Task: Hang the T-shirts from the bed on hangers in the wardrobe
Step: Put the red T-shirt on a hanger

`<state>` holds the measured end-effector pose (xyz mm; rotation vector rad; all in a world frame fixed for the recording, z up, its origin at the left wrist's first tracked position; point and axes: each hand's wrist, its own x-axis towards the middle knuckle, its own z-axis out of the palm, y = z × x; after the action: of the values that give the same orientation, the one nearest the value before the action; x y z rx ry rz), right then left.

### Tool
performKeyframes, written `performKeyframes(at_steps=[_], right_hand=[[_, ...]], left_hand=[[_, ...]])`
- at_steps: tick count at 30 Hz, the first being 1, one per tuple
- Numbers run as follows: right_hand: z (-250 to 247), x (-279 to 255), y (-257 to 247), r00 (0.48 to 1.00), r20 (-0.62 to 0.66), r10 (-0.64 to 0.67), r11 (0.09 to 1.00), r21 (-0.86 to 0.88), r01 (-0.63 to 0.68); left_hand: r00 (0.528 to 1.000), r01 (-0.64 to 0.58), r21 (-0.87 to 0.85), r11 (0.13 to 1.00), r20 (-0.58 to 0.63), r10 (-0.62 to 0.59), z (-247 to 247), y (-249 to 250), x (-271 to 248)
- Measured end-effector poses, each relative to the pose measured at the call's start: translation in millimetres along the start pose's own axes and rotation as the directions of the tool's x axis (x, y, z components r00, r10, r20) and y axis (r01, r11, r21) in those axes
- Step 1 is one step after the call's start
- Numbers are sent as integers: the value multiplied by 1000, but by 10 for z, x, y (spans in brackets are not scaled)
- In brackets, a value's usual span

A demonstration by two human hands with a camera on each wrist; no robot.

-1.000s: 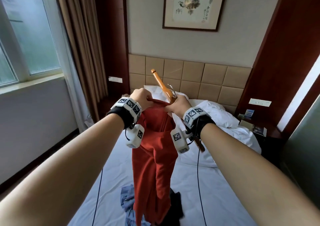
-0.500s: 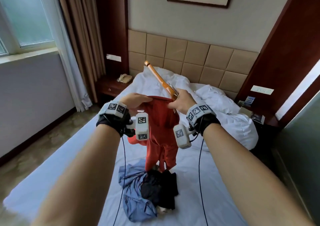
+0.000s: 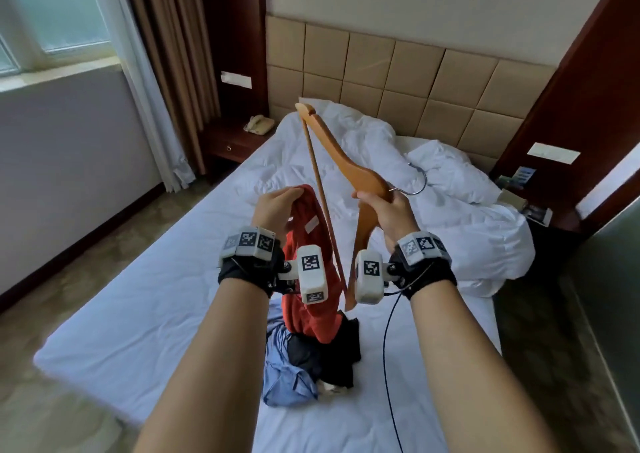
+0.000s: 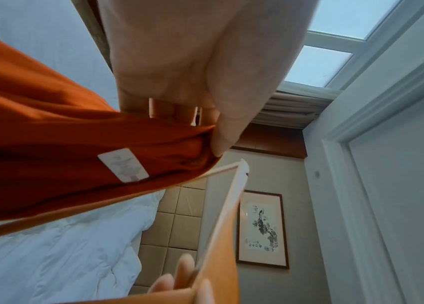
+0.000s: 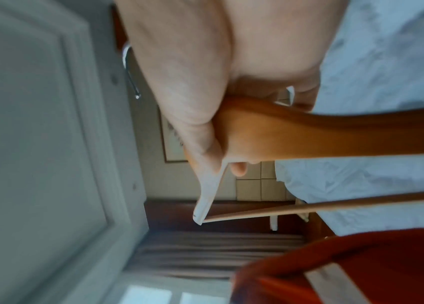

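Note:
My left hand (image 3: 275, 206) pinches the collar of a rust-red T-shirt (image 3: 313, 279), which hangs down onto the clothes pile; its white label (image 4: 123, 167) faces me. My right hand (image 3: 384, 210) grips a wooden hanger (image 3: 360, 175) at its middle, just below the metal hook (image 3: 417, 182). The hanger stands tilted beside the shirt, one arm pointing toward the headboard, its lower bar crossing the collar's edge. In the left wrist view the thumb and fingers (image 4: 221, 131) press the red cloth. In the right wrist view the fist (image 5: 205, 115) wraps the hanger (image 5: 309, 133).
A blue garment (image 3: 287, 380) and a black one (image 3: 329, 348) lie heaped on the white bed (image 3: 156, 314). A crumpled duvet and pillows (image 3: 467, 224) fill the head end. Nightstands stand at both sides, one with a phone (image 3: 258, 125). A cable (image 3: 388, 366) trails from my right wrist.
Both hands have dropped lower over the bed. The right hand has drawn the hanger away from the shirt's collar to the right, so its whole frame and hook now show.

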<state>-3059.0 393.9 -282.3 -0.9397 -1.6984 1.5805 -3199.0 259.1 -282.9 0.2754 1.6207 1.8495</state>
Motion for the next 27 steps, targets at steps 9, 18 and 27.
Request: performKeyframes(at_steps=[9,18,27], right_hand=[[-198,-117,368,985,-168,-29,945,317,81],[-273,-193,698,963,-269,27,984,178,22],[-391,-164,722,980,-198,-17,1000,-2,17]], left_hand=[[965,-5,-75,997,-263,-14,-90,-159,57],[888,-71,-186,980,-459,-23,-208,-263,105],[811,-201,-107,974,-576,104,-291,-178,130]])
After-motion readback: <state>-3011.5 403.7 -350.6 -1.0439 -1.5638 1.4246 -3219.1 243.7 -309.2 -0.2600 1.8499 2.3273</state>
